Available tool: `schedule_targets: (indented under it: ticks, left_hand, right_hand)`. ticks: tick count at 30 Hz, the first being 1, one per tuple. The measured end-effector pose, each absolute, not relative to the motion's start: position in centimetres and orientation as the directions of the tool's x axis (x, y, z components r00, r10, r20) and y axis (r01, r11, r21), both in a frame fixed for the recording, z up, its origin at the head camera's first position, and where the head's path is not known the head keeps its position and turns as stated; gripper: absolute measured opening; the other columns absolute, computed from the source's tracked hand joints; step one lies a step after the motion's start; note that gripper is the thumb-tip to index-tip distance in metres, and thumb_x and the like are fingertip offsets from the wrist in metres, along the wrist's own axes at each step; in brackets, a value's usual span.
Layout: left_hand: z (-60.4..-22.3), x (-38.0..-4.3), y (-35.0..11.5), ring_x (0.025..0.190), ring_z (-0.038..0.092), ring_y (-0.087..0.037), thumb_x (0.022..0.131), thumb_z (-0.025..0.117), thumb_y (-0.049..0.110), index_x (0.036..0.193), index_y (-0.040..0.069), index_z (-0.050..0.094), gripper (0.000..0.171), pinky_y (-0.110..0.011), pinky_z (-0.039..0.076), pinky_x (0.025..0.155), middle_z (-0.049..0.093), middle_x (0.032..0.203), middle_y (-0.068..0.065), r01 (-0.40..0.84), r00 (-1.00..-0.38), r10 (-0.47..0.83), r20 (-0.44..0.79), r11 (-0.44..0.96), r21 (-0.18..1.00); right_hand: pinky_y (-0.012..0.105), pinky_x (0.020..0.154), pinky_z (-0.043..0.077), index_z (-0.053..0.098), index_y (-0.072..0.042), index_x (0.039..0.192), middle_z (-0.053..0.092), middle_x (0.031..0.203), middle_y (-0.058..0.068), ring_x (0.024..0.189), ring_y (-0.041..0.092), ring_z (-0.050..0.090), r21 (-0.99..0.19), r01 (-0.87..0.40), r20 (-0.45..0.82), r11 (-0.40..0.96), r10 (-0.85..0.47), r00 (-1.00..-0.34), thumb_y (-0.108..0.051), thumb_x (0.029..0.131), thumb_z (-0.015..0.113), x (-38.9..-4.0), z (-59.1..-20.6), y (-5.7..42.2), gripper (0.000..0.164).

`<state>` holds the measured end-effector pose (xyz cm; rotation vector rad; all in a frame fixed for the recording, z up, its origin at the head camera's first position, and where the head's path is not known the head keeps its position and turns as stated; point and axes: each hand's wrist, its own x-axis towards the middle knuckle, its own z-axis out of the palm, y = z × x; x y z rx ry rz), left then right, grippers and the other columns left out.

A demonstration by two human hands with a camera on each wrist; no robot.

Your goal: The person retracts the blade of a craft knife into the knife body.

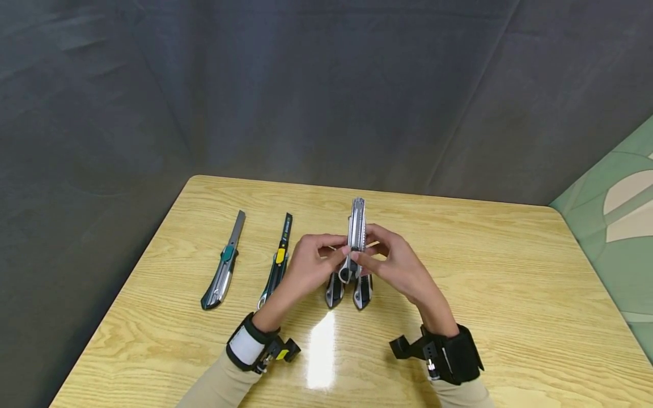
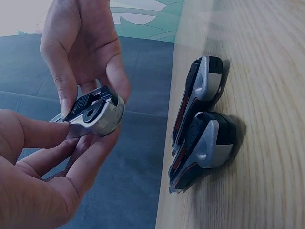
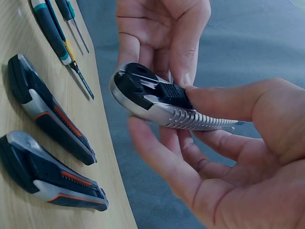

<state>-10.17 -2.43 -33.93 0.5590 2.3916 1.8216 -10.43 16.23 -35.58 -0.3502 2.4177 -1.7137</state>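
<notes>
Both hands hold one silver utility knife [image 1: 357, 224] with a black slider above the table, its front end pointing away. My left hand [image 1: 313, 262] pinches it from the left, thumb near the slider. From the other side my right hand [image 1: 395, 260] grips the same knife, its thumb against the slider's edge in the right wrist view. Just beneath lie two grey-and-black utility knives with orange trim, a left one [image 3: 50, 112] and a right one [image 3: 52, 174]. In the head view the hands and the held knife partly cover them.
To the left on the wooden table [image 1: 510, 283] lie a teal-and-silver utility knife [image 1: 223, 272] with its blade extended and a black one with a yellow slider [image 1: 280, 256]. A dark curtain [image 1: 326, 96] hangs behind the table's far edge. Green patterned fabric [image 1: 627, 209] borders the right.
</notes>
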Motion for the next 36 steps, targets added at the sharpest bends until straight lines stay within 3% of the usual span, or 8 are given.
schedule_targets:
  ticks: [5,7,13,16,19,24,36]
  left_hand:
    - [-33.85,-10.16,-2.51,0.082,0.068,-0.028,0.089,0.06,0.002,0.112,-0.004,0.066,0.025,-0.048,0.059,0.066,0.067,0.111,-0.023,0.225,-0.931,0.333,0.153,0.191,0.956]
    - [-33.72,-10.14,-2.51,0.084,0.068,-0.027,0.089,0.06,0.003,0.113,-0.003,0.066,0.025,-0.05,0.059,0.067,0.067,0.112,-0.023,0.221,-0.933,0.329,0.149,0.193,0.956]
    - [-33.48,-10.12,-2.46,0.082,0.067,-0.03,0.088,0.062,0.003,0.11,-0.003,0.067,0.024,-0.026,0.054,0.059,0.068,0.108,-0.022,0.246,-0.929,0.329,0.167,0.218,0.944]
    - [-33.48,-10.09,-2.45,0.081,0.067,-0.031,0.087,0.062,0.002,0.109,-0.003,0.068,0.023,-0.023,0.051,0.057,0.069,0.107,-0.023,0.249,-0.929,0.33,0.168,0.222,0.943]
    - [-33.56,-10.04,-2.43,0.079,0.067,-0.03,0.087,0.062,0.001,0.11,-0.004,0.067,0.024,-0.029,0.055,0.059,0.068,0.108,-0.023,0.237,-0.931,0.331,0.157,0.219,0.946]
    - [-33.62,-9.97,-2.24,0.078,0.067,-0.032,0.087,0.061,0.0,0.11,-0.007,0.066,0.024,-0.051,0.059,0.065,0.067,0.109,-0.026,0.21,-0.931,0.338,0.138,0.187,0.96]
    - [-33.58,-9.87,-2.15,0.08,0.068,-0.031,0.088,0.06,0.0,0.111,-0.007,0.065,0.024,-0.056,0.058,0.069,0.067,0.11,-0.025,0.177,-0.929,0.354,0.111,0.158,0.971]
  right_hand:
    - [0.057,0.07,0.058,0.054,-0.019,0.127,0.053,0.104,0.021,0.083,0.029,0.064,-0.966,-0.028,-0.049,0.256,-0.288,-0.956,-0.017,0.088,0.065,-10.32,-35.49,16.09,0.04]
    - [0.056,0.07,0.058,0.054,-0.02,0.127,0.053,0.103,0.022,0.082,0.029,0.065,-0.97,-0.021,-0.051,0.242,-0.288,-0.956,-0.018,0.09,0.064,-10.29,-35.43,16.06,0.038]
    - [0.056,0.069,0.058,0.059,-0.014,0.12,0.053,0.099,0.021,0.085,0.029,0.064,-0.973,-0.069,0.006,0.22,-0.274,-0.962,-0.015,0.09,0.063,-10.28,-35.41,16.01,0.03]
    - [0.055,0.067,0.058,0.059,-0.01,0.117,0.053,0.098,0.022,0.086,0.031,0.063,-0.972,-0.093,0.028,0.218,-0.283,-0.959,-0.012,0.089,0.063,-10.32,-35.47,16.05,0.028]
    - [0.05,0.064,0.06,0.059,-0.01,0.117,0.053,0.098,0.021,0.085,0.032,0.062,-0.967,-0.107,0.035,0.232,-0.296,-0.955,-0.01,0.089,0.063,-10.36,-35.51,16.14,0.028]
    - [0.049,0.06,0.06,0.058,-0.01,0.119,0.053,0.097,0.02,0.08,0.031,0.06,-0.957,-0.115,0.032,0.265,-0.298,-0.954,-0.008,0.087,0.065,-10.35,-35.51,16.34,0.033]
    - [0.052,0.061,0.059,0.056,-0.011,0.121,0.053,0.098,0.022,0.077,0.032,0.059,-0.943,-0.125,0.023,0.308,-0.315,-0.949,-0.007,0.086,0.066,-10.28,-35.33,16.5,0.037]
